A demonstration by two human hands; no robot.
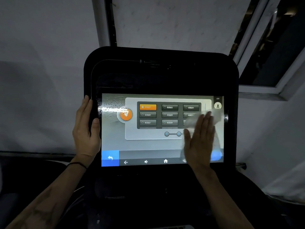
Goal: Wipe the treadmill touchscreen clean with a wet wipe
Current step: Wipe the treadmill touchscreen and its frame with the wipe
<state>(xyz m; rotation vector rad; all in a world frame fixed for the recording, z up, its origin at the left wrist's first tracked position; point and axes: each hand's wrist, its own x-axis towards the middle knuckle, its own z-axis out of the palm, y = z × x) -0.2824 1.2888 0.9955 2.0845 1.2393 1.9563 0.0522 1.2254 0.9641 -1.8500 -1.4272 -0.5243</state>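
Observation:
The lit treadmill touchscreen (148,142) fills the middle of the head view inside a black console (161,71). It shows a menu with an orange button and grey buttons. My right hand (199,139) lies flat on the screen's right part with straight fingers, pressing a white wet wipe (214,116) against the glass. The wipe sticks out above and to the right of my fingers and looks blurred. My left hand (85,129) grips the console's left edge, thumb on the front bezel. A wet sheen shows on the screen's upper left.
A grey wall stands behind the console. An open window frame (264,90) is at the upper right. Dark treadmill parts lie below the screen, and something white (288,184) sits at the lower right.

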